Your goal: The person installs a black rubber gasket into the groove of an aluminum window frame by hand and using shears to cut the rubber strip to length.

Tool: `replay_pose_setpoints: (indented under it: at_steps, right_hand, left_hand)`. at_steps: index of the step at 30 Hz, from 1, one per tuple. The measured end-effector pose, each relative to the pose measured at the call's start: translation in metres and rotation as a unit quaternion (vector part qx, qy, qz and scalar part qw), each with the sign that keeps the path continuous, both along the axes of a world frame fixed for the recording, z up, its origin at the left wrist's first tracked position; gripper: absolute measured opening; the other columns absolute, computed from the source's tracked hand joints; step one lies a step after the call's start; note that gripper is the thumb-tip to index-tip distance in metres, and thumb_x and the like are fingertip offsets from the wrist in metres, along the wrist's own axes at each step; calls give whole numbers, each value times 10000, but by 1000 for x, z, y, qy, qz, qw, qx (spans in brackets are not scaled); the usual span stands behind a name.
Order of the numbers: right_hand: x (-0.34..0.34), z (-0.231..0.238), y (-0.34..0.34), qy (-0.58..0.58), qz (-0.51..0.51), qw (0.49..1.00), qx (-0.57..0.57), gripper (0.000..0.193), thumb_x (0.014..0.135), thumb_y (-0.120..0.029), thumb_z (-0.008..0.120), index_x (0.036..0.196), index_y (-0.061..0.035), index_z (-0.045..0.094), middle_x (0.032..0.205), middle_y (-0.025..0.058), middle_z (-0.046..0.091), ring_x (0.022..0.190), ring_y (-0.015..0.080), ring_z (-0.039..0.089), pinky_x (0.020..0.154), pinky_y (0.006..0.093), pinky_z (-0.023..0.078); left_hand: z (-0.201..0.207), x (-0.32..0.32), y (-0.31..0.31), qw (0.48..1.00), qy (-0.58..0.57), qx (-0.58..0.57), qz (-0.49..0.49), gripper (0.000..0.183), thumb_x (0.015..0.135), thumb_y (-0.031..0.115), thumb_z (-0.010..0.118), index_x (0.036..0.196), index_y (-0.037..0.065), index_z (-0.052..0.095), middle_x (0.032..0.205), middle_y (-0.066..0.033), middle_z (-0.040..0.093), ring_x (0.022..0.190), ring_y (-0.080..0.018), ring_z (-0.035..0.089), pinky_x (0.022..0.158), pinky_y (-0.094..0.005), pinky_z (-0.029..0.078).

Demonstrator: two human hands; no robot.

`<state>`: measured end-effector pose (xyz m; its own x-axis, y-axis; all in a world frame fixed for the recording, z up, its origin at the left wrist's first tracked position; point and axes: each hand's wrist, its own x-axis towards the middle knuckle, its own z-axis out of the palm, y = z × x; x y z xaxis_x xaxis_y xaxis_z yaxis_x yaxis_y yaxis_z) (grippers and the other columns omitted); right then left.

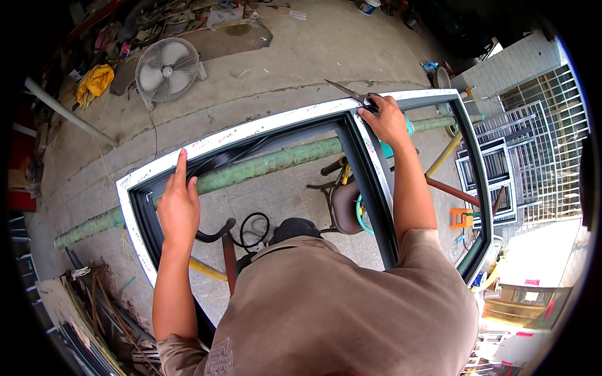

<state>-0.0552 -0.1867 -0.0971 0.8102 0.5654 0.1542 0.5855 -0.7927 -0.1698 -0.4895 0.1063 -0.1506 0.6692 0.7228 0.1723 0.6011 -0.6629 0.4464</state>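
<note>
A large window frame lies flat before me, dark inside, with white patterned film on its outer faces. A bar divides it in two. At the far rail, where this bar joins it, my right hand is closed on the dark handles of a pair of scissors, whose blades point left. Toward the left corner, my left hand is open, its index finger stretched onto the far rail. Loose black strip runs along the inner side of that rail, near the left hand.
Green wrapped pipes support the frame from below. Under it are a brown-seated stool and a black cable loop. A floor fan stands at the far left, near a yellow bag. Smaller frames lean at the right.
</note>
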Motion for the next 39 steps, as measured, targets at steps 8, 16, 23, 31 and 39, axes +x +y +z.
replay_pose_setpoints:
  at_steps: [8,16,23,31,39]
  right_hand:
    - [-16,0,9,-70,-18,997,17,583,1016,-441,794,1420,-24,744,1442,212,690,1256,427,723,1086,509,577]
    - [-116,14,63,-93,218,963,130,481,916,-239,898,1351,-91,757,1313,147,739,1240,392,688,1046,492,559]
    - [-143,-17,118,-60,367,923,101,814,818,-282,968,1551,-130,645,1509,156,639,1447,373,574,1305,558,388]
    - [-137,-44,129,-41,364,922,122,761,839,-301,953,1531,-170,664,1412,107,692,1366,360,616,1293,555,398]
    - [-135,-36,136,-11,352,928,124,695,805,-332,968,1443,-187,733,1304,93,729,1249,365,644,1136,508,468]
  left_hand:
    - [-1,1,0,1000,-4,7,-2,713,1096,191,715,1748,299,448,1176,-155,781,946,-435,773,800,-549,615]
    - [3,-1,1,1000,23,-7,2,688,1096,214,720,1736,267,473,1082,-168,795,914,-429,776,796,-541,618]
    - [-3,-3,-1,997,-55,-35,29,633,1085,247,741,1644,128,470,1084,-201,830,900,-462,796,798,-568,618]
    - [1,-6,-2,998,-28,-57,4,255,1100,269,713,1229,51,738,974,-198,832,904,-458,789,815,-566,602]
    - [-6,-8,12,977,-13,-211,-34,328,1133,302,622,1069,26,788,867,-151,808,792,-410,764,771,-507,584]
